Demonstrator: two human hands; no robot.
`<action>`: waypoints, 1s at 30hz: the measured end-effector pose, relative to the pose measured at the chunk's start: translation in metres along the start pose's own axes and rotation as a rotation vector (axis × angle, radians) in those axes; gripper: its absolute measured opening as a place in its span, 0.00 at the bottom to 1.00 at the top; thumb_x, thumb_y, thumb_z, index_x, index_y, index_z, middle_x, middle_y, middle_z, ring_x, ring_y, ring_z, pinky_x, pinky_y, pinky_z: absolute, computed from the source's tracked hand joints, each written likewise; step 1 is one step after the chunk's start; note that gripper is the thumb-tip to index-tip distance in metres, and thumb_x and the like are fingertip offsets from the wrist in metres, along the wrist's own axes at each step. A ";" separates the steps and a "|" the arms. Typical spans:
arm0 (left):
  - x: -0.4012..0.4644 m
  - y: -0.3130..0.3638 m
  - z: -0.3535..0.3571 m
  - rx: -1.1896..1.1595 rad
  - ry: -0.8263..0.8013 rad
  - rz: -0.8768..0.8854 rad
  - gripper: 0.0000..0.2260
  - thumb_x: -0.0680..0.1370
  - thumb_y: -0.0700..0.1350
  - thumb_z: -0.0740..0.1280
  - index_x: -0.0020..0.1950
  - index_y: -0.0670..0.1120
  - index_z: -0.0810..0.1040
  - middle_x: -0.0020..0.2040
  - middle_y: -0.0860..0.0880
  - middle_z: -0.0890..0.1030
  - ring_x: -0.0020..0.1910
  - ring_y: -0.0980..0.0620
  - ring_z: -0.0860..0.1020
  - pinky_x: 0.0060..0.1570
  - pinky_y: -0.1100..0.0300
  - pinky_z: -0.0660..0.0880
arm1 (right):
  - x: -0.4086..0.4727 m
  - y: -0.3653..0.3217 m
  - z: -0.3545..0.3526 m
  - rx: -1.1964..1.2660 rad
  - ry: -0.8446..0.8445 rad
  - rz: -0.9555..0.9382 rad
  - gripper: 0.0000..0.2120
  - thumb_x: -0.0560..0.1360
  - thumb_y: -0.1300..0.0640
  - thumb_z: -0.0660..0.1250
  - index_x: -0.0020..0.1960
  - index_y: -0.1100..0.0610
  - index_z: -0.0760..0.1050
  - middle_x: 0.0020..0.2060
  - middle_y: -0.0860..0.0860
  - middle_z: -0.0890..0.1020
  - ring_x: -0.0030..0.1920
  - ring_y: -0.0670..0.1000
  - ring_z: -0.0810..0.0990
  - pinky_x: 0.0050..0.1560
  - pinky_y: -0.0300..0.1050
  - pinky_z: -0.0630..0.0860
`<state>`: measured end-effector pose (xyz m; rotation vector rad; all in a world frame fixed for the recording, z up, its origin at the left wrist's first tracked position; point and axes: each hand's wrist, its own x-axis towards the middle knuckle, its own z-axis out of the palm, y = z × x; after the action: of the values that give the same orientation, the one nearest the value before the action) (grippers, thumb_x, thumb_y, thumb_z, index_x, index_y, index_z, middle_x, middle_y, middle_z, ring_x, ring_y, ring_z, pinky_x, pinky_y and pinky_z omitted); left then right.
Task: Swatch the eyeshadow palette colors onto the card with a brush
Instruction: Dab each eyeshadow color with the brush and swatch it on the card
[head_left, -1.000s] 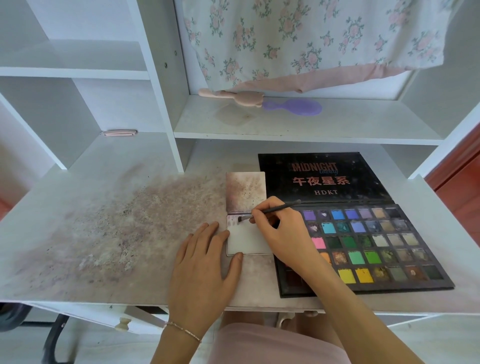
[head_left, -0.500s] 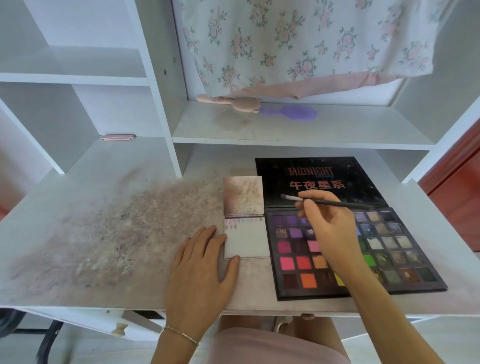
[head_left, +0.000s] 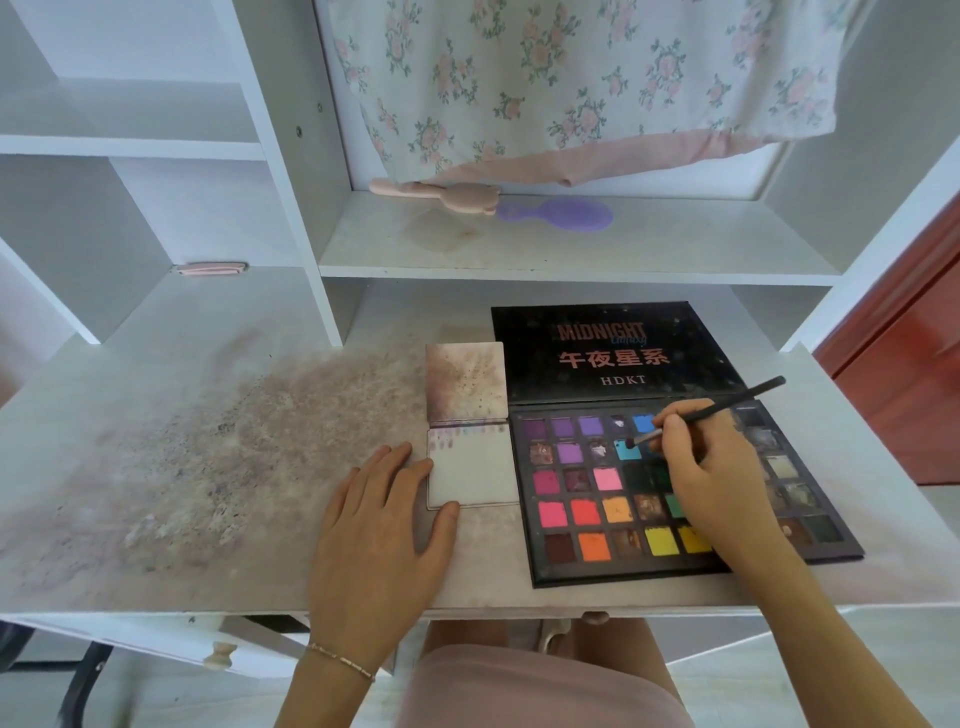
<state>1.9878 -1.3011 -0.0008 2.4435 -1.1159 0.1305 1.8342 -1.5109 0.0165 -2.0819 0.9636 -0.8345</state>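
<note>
A thin dark brush is pinched between the fingers of the right hand, its handle slanting up and to the right, its bristle tip set down on a turquoise pan in the second row of the eyeshadow palette. The right hand is held over the middle of the palette, so that several pans are hidden beneath it. The fingers of the left hand are laid flat and slightly spread on the tabletop, the index fingertip touching the left edge of the card and the thumb resting at its lower left corner. The card is seen lying just beside the palette's left edge, white, with a row of faint swatches along its top. A stained square sheet is placed directly above the card, touching it. The palette's black lid, printed with lettering, is folded open and back. The tabletop to the left is smeared with powder. On the shelf above, a pink brush and a purple brush are laid.
</note>
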 end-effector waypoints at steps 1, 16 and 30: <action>0.000 0.000 0.000 -0.002 0.001 0.000 0.24 0.73 0.58 0.55 0.57 0.44 0.79 0.60 0.44 0.79 0.60 0.43 0.76 0.61 0.47 0.67 | 0.000 0.001 0.000 -0.007 -0.001 -0.010 0.10 0.78 0.58 0.58 0.40 0.44 0.67 0.35 0.40 0.75 0.37 0.39 0.76 0.28 0.28 0.68; -0.001 0.001 -0.001 -0.009 -0.002 -0.009 0.20 0.73 0.55 0.62 0.57 0.44 0.79 0.61 0.44 0.78 0.61 0.43 0.75 0.61 0.47 0.66 | 0.001 -0.002 -0.002 -0.020 -0.049 -0.077 0.10 0.77 0.61 0.59 0.40 0.48 0.68 0.33 0.45 0.76 0.36 0.41 0.77 0.32 0.28 0.72; -0.001 0.002 -0.001 -0.026 -0.010 -0.019 0.19 0.71 0.53 0.64 0.58 0.44 0.79 0.61 0.44 0.78 0.62 0.43 0.75 0.61 0.45 0.67 | -0.001 -0.005 -0.004 0.051 0.045 -0.018 0.13 0.77 0.61 0.59 0.38 0.44 0.68 0.34 0.43 0.76 0.37 0.42 0.77 0.33 0.32 0.70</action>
<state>1.9859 -1.3011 0.0000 2.4334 -1.0922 0.0974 1.8327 -1.5090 0.0222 -2.0388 0.9394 -0.9089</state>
